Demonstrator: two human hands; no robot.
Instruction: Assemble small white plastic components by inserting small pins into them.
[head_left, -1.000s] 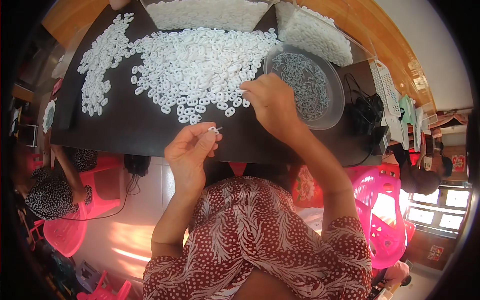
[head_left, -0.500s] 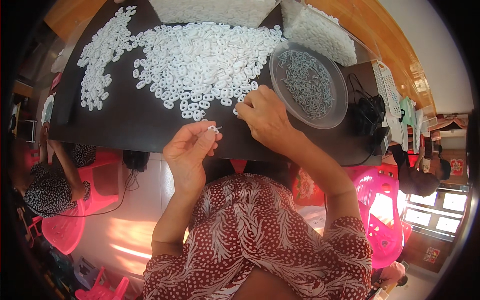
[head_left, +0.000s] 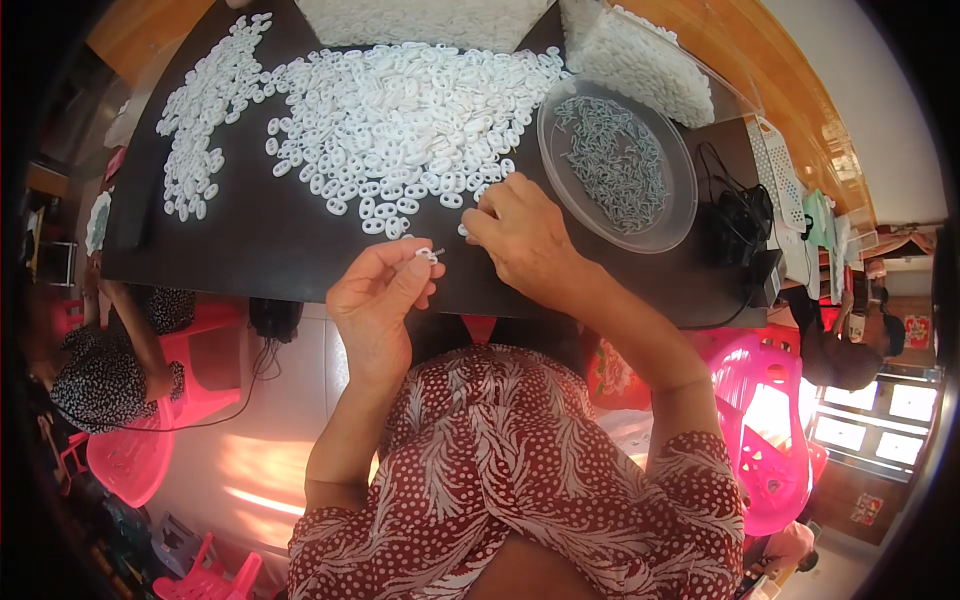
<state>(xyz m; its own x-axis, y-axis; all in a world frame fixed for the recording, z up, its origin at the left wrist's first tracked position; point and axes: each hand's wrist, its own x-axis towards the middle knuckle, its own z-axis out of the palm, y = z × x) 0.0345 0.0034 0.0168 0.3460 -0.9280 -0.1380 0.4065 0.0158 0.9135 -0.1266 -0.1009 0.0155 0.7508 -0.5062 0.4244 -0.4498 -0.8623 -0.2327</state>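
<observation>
A: Where's the left hand (head_left: 378, 290) from the round clear tub (head_left: 681, 180)?
B: Left of the tub and toward its near side, thumb and forefinger clamped on a small white piece (head_left: 425, 255), with a grey screw (head_left: 439, 251) poking out beside the fingertips
A: And the right hand (head_left: 525, 235)?
B: Just left of the tub, closer to it, fingertips together on a second white piece (head_left: 462, 230), mostly hidden by the fingers
A: What's around the tub?
B: Loose screws (head_left: 612, 165) inside it, a big white pile (head_left: 400, 120) to its left, a smaller heap (head_left: 205, 130) farther left, and black cables (head_left: 738, 215) just to its right, all on the dark table (head_left: 260, 250)
</observation>
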